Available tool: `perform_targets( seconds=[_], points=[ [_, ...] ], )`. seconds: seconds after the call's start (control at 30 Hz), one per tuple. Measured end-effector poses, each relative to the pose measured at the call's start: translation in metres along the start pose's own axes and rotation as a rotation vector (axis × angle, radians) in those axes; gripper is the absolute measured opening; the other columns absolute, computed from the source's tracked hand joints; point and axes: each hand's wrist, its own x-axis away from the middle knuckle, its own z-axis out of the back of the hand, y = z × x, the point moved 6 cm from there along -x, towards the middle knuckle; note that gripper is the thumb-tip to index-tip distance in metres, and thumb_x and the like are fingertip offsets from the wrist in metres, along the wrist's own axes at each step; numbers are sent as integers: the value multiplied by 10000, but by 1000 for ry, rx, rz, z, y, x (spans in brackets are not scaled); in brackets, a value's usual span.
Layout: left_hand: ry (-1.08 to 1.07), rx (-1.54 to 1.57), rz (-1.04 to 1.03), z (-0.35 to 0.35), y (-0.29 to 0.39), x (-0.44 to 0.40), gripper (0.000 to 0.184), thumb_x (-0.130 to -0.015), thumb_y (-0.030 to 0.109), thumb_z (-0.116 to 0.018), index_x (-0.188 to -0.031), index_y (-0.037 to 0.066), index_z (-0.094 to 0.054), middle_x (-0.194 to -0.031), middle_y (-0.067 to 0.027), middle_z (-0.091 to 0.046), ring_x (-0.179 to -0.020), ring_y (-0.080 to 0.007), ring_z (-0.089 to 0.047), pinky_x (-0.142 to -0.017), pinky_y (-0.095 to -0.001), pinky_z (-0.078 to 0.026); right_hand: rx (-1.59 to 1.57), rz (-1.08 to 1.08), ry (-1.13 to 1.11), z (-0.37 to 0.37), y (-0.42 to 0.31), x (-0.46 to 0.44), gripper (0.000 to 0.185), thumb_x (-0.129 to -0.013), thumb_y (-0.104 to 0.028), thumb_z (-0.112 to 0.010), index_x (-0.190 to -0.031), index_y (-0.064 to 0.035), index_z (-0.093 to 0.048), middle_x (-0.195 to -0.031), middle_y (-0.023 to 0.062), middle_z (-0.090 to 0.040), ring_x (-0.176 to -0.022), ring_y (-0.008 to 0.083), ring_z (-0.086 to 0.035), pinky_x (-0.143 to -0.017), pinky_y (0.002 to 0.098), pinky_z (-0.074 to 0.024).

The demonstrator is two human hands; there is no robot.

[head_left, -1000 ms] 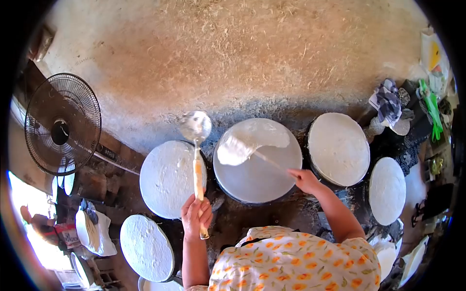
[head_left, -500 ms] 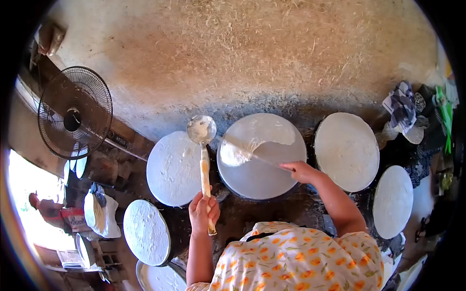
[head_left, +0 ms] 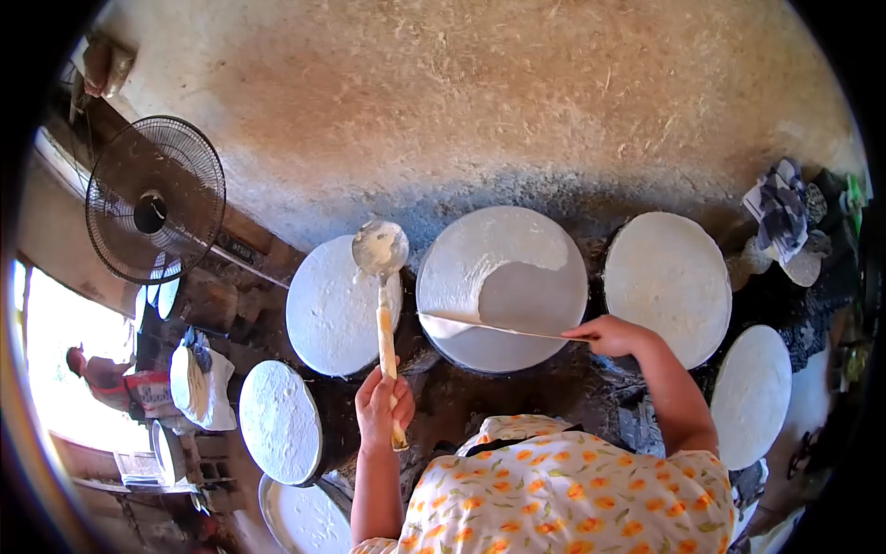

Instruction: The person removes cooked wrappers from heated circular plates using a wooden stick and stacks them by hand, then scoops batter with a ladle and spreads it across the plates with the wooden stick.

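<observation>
My left hand (head_left: 384,406) is closed round the pale, batter-crusted handle of a ladle (head_left: 380,249). Its bowl, smeared with white batter, hangs over the inner edge of the left round pan (head_left: 334,309). In my right hand (head_left: 607,335) is the end of a long thin spatula (head_left: 503,327), lying across the near part of the middle round griddle (head_left: 544,319). White batter (head_left: 471,268) covers the far and left side of that griddle in a curved band. The grey surface shows on its right and near side.
More white-coated round pans stand to the right (head_left: 666,291), far right (head_left: 752,397) and left (head_left: 281,423). A black fan (head_left: 155,199) is at the upper left. The earthen wall (head_left: 498,102) rises behind the pans. Another person (head_left: 103,379) is near the bright doorway.
My right hand has moved right and slightly nearer, drawing the spatula toward me across the griddle. The batter band now curves further down its left side. The ladle stays raised in my left hand.
</observation>
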Motion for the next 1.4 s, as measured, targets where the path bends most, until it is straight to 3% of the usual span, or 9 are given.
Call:
perform_targets(
  seconds=[0.2,0.43,0.6,0.7,0.83,0.93,1.17,1.23,1.4],
  points=[
    [21,-58,-12,-13,-10,2,298,-937,138,-459,-1177,-28,-519,-681,-24,-428,-406,-59,-346,-313,-198,-320,-67,29,350,4,14,-25,523,-755,35,-484,-1205,-204,-601,-1175,150,-601,-1050,276,-599,-895,291,-447],
    [21,-88,17,-8,-10,24,253,-947,113,-439,-1165,8,-512,-701,-37,-460,-421,-73,-378,-332,-216,-340,24,-39,-48,6,21,35,564,-741,48,-457,-1224,-209,-591,-1146,138,-621,-1007,281,-617,-870,294,-458],
    [18,-122,66,-14,-22,31,219,-946,111,-438,-1123,9,-517,-702,-36,-462,-421,-70,-378,-331,-212,-336,-220,95,580,-6,39,2,536,-747,51,-447,-1218,-164,-587,-1167,152,-603,-994,282,-623,-854,304,-461],
    [10,-109,77,-14,-20,29,214,-941,100,-432,-1108,-4,-518,-692,-33,-466,-418,-67,-374,-330,-211,-333,-140,239,396,-49,35,3,541,-761,36,-450,-1254,-163,-550,-1167,168,-590,-996,298,-619,-841,308,-459],
    [-41,-89,81,9,-14,28,232,-941,105,-440,-1127,-7,-520,-689,-33,-468,-419,-66,-374,-331,-210,-331,-51,-192,105,-69,26,96,530,-762,21,-474,-1254,-156,-559,-1126,144,-631,-888,221,-648,-782,266,-476],
    [-89,-109,86,29,-6,33,248,-942,104,-439,-1150,-4,-521,-693,-32,-473,-421,-65,-375,-332,-209,-330,-330,-130,326,-113,52,120,524,-755,8,-504,-1240,-176,-578,-1072,152,-650,-842,185,-648,-749,266,-488],
    [-207,-117,82,75,10,49,300,-946,173,-498,-1178,-16,-513,-680,-17,-434,-419,-52,-360,-321,-195,-321,176,145,827,-225,-55,47,558,-760,-27,-548,-1257,-281,-560,-776,124,-595,-632,266,-604,-627,373,-519],
    [-229,-109,88,89,14,53,298,-947,171,-496,-1179,-15,-512,-683,-17,-434,-420,-54,-361,-324,-195,-322,561,-228,853,-243,-50,47,623,-776,-57,-564,-1312,-364,-480,-705,103,-503,-578,276,-573,-552,414,-503],
    [-282,-124,102,114,19,58,130,-961,127,-436,-909,16,-482,-695,-29,-460,-425,-64,-387,-325,-212,-346,682,-550,680,-255,-25,116,693,-798,-74,-551,-1372,-412,-358,-779,103,-527,-623,264,-599,-546,395,-514]
  ],
)
